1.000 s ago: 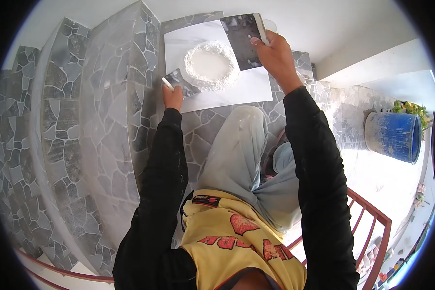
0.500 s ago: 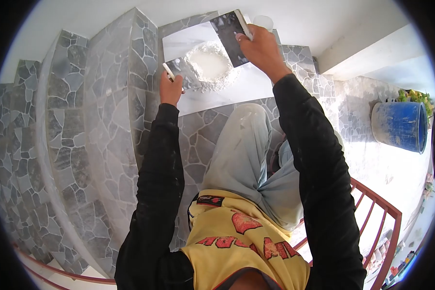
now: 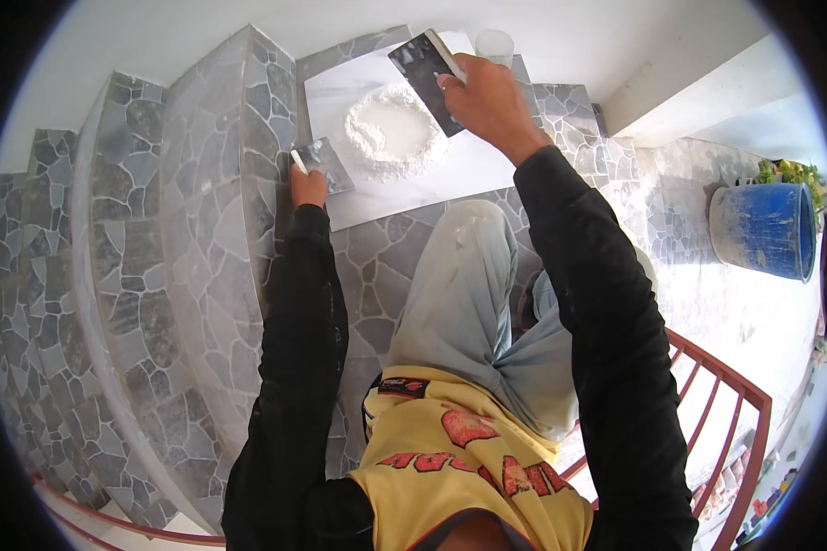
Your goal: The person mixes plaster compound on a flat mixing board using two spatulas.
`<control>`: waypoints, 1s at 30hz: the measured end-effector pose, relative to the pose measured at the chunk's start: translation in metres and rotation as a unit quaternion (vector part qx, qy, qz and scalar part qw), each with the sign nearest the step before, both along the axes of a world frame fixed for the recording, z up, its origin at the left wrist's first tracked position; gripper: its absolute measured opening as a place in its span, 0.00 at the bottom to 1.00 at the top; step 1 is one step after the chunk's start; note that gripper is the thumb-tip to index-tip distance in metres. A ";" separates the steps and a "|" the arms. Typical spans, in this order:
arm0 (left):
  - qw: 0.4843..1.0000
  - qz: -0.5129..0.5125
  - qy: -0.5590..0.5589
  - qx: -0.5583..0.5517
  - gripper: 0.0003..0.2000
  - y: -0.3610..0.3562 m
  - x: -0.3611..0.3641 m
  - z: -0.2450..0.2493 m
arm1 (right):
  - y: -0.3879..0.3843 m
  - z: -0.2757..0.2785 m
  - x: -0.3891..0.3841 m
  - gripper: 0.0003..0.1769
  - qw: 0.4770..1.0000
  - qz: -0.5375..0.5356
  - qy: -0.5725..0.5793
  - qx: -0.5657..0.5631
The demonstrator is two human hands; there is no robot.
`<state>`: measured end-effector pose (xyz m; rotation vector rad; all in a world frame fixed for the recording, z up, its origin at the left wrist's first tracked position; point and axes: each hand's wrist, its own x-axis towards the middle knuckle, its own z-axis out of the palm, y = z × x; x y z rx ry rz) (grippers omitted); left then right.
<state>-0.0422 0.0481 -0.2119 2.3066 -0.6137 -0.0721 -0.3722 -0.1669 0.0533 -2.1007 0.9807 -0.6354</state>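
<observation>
A ring of white powder (image 3: 363, 147) with pale liquid (image 3: 400, 131) in its middle lies on a white board (image 3: 386, 198). My right hand (image 3: 489, 96) grips the light handle of a long dark plastering trowel (image 3: 423, 78), its blade tilted over the right side of the ring. At the board's left edge, my left hand (image 3: 310, 186) closes round the handle of a smaller, greyish trowel (image 3: 329, 163). That blade lies apart from the powder, to its left.
A clear cup (image 3: 494, 46) stands behind my right hand. Stone-patterned steps (image 3: 193, 165) rise on the left, with a white wall (image 3: 560, 28) at the back. A blue barrel (image 3: 764, 230) and a red railing (image 3: 721, 372) are at the right.
My left hand has drawn its trowel left and toward me, away from the powder. The right trowel has shifted slightly left and turned a little.
</observation>
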 end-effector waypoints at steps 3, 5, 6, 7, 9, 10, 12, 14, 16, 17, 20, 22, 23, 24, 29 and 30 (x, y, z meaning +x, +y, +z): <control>0.999 -0.020 0.042 0.027 0.20 -0.015 0.004 0.018 | -0.003 -0.006 0.002 0.14 1.000 0.002 -0.012 -0.017; 0.988 -0.046 0.134 0.059 0.20 -0.022 0.001 0.035 | -0.005 -0.010 0.001 0.15 0.999 0.001 -0.027 -0.027; 0.988 -0.048 0.133 0.061 0.20 -0.025 -0.006 0.044 | -0.006 -0.011 0.000 0.15 0.999 0.001 -0.026 -0.038; 0.982 -0.052 0.174 0.042 0.19 -0.027 -0.013 0.050 | -0.005 -0.010 0.000 0.15 0.998 0.002 -0.024 -0.050; 0.975 -0.055 0.214 0.023 0.17 -0.028 -0.020 0.056 | -0.003 -0.004 -0.001 0.14 1.000 0.004 -0.009 -0.027; 0.972 -0.072 0.225 -0.007 0.15 -0.027 -0.021 0.054 | -0.002 0.000 -0.001 0.14 1.000 0.007 0.008 -0.004; 0.967 -0.090 0.236 -0.037 0.13 -0.025 -0.026 0.058 | 0.000 0.000 -0.001 0.14 1.000 0.007 0.010 0.002; 0.971 -0.083 0.220 -0.050 0.12 -0.027 -0.041 0.079 | -0.001 -0.003 -0.001 0.14 1.000 0.004 0.012 0.006; 0.974 -0.096 0.201 -0.051 0.12 -0.029 -0.046 0.088 | -0.002 -0.008 0.000 0.16 0.999 0.003 -0.011 -0.042; 0.976 -0.107 0.181 -0.051 0.12 -0.029 -0.047 0.092 | -0.004 -0.011 0.000 0.16 0.999 0.002 -0.011 -0.042; 0.979 -0.136 0.148 -0.025 0.11 -0.040 -0.061 0.117 | -0.004 -0.009 0.001 0.16 0.999 0.011 -0.003 -0.040; 0.983 -0.137 0.123 0.010 0.13 -0.050 -0.065 0.127 | -0.002 -0.007 0.000 0.15 0.999 0.024 0.026 -0.011; 0.984 -0.140 0.099 0.046 0.14 -0.055 -0.068 0.133 | -0.002 -0.008 0.002 0.15 0.999 0.023 0.025 -0.012; 0.984 -0.133 0.105 0.050 0.15 -0.058 -0.077 0.147 | -0.002 -0.015 0.004 0.15 0.999 0.033 0.030 0.004; 0.991 -0.099 0.083 0.019 0.16 -0.063 -0.069 0.125 | 0.018 -0.054 0.025 0.13 0.996 0.084 0.008 -0.017; 0.994 -0.089 0.069 0.011 0.16 -0.062 -0.069 0.123 | 0.028 -0.056 0.031 0.13 0.995 0.103 -0.009 -0.009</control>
